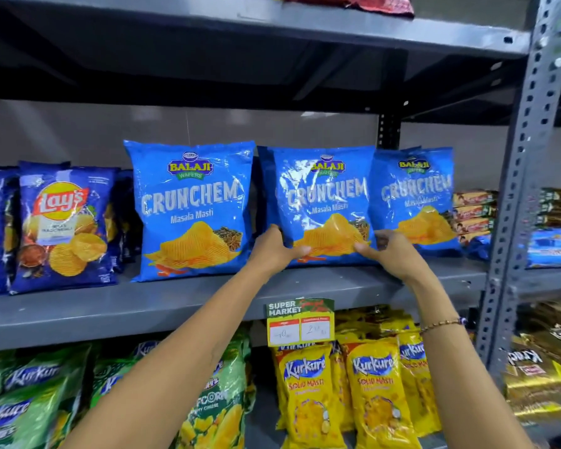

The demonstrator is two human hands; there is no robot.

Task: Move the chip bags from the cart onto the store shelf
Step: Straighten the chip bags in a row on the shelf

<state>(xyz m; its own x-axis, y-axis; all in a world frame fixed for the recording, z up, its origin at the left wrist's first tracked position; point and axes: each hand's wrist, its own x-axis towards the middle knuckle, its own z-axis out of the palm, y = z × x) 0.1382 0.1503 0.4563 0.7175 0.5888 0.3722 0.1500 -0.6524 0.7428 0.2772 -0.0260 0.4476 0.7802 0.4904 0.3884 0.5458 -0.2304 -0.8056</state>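
Blue middle chip bag (321,202) stands on shelf (117,311); left hand (274,249) and right hand (391,251) fingers clasp its lower corners.

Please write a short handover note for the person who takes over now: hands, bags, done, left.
Left hand and right hand: both grip the lower corners of the middle Crunchem bag, which stands on the shelf.
Left Crunchem bag and right Crunchem bag: upright beside it on the same shelf.
Done: three bags are on the shelf.
Left: let go of the middle bag. The cart is out of view, so remaining bags are unknown.
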